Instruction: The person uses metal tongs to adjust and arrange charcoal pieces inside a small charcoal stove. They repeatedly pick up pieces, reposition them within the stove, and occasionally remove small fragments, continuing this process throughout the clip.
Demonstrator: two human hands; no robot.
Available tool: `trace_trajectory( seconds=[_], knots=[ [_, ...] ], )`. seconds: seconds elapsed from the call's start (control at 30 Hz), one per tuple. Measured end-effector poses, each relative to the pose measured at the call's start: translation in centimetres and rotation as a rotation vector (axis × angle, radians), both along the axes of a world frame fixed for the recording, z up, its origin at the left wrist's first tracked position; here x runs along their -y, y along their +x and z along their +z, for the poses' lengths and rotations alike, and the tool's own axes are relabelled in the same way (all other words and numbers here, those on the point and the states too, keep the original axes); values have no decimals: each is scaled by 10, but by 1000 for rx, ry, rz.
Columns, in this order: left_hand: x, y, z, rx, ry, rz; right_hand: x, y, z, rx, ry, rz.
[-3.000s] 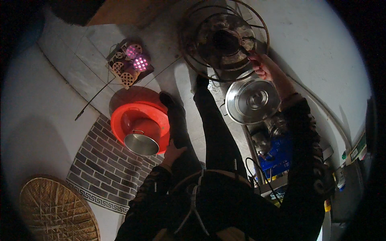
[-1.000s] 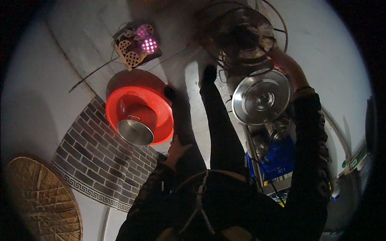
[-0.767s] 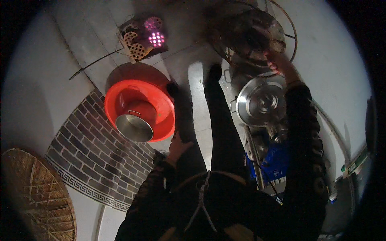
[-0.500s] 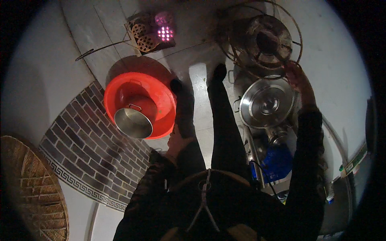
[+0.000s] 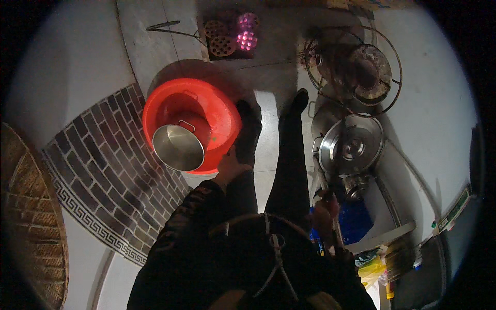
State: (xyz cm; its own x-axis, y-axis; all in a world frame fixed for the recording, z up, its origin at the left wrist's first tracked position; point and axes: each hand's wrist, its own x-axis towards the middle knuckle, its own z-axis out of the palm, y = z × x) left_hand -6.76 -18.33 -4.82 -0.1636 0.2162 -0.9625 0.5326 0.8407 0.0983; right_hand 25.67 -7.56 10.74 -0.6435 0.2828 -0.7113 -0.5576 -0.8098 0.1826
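Observation:
My left hand (image 5: 230,167) rests on my left leg beside the near right rim of the red plastic basin (image 5: 223,113). Its thumb and fingers are spread, with nothing seen in them. Inside the basin a steel pot (image 5: 179,148) with a loop handle leans on the near left side. At the right, my right hand (image 5: 326,209) is closed round a long pale bar (image 5: 321,178); dim light blurs the fingers. Just beyond that hand are a large steel pot with a lid (image 5: 355,147) and a smaller metal vessel (image 5: 355,188).
A rusty round stove (image 5: 371,72) with a wire ring stands at the far right. Honeycomb briquettes (image 5: 222,45), some glowing, lie at the back near metal tongs (image 5: 170,27). A woven tray (image 5: 36,222) is at the left. Blue material (image 5: 354,222) and a yellow bag (image 5: 371,271) lie right.
My right hand has come back from beside the stove ring to the pale bar near my right leg. The view has shifted slightly; my left hand stays by the basin.

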Motion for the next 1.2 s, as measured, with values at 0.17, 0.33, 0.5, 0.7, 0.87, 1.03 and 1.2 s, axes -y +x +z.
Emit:
trace_trajectory(
  seconds=[0.17, 0.33, 0.5, 0.7, 0.87, 1.03, 1.2],
  knots=[
    [3, 9, -15, -58, 171, 4, -46, -86, -23, 535, 461, 605],
    [-1, 22, -54, -46, 403, -206, -78, -154, -124, 576, 329, 559],
    [-12, 64, -98, 40, 606, 31, -83, -187, -221, 676, 287, 354],
    [-17, 122, -161, 251, 461, 356, -77, -204, -321, 809, 282, 281],
    [-26, 121, -190, 479, 454, 334, -59, -235, -390, 973, 198, 137],
    [-31, 116, -192, 892, 515, 1649, -35, -265, -428, 1188, 272, 74],
    [-28, 113, -196, 867, 563, 1471, -29, -276, -452, 1307, 448, -48]
  ],
)
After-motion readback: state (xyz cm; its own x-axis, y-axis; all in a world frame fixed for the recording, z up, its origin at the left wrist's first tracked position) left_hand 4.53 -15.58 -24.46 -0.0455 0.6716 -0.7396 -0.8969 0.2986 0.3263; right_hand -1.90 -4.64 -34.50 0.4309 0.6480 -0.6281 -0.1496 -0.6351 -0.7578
